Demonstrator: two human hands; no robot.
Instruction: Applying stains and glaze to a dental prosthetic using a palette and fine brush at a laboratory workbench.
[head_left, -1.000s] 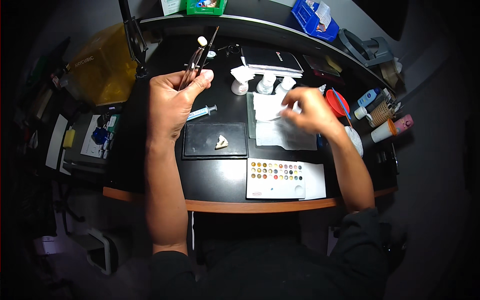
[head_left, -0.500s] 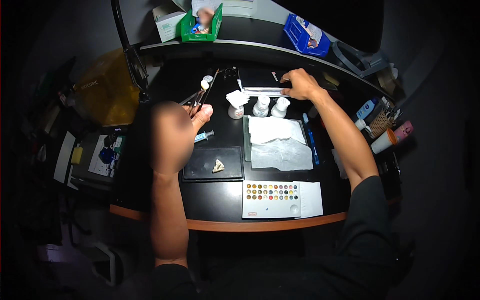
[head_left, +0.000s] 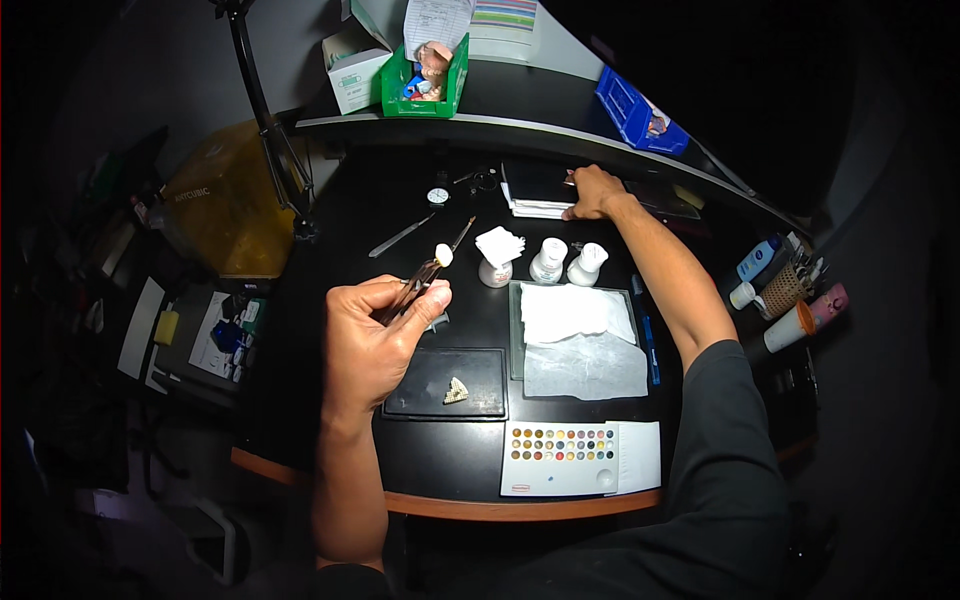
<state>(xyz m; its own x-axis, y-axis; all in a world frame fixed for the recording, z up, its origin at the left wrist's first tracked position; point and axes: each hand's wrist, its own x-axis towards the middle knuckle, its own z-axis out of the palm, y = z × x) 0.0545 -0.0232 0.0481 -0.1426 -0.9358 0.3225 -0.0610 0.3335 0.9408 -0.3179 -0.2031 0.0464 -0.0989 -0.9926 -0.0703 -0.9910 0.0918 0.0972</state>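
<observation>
My left hand [head_left: 370, 335], raised over the left half of the desk, is closed on dark tweezers [head_left: 408, 292]. At their tip sits a small white tooth-shaped piece, apparently a dental crown [head_left: 444, 255]. A thin brush [head_left: 464, 233] with a brownish tip sticks out beside it, seemingly in the same grip. At the back of the desk my right hand [head_left: 597, 192] reaches to a flat dark case [head_left: 540, 182] with a white front edge. Its thumb and fingers close round the case's right end; the fingertips are partly hidden.
Three white bottles [head_left: 547, 262], one topped with tissue, stand mid-desk behind a papered glass slab [head_left: 583, 372]. Nearer are a colour palette [head_left: 525, 480] and a black tray [head_left: 420, 395] with a beige piece. A watch [head_left: 437, 196] and metal instrument [head_left: 400, 236] lie left; lamp arm [head_left: 262, 110] rises beyond.
The view has shifted, so the desk appears lower. My left hand still holds the tweezers and crown. My right hand stays at the case, whose dark top now shows more behind its white edge.
</observation>
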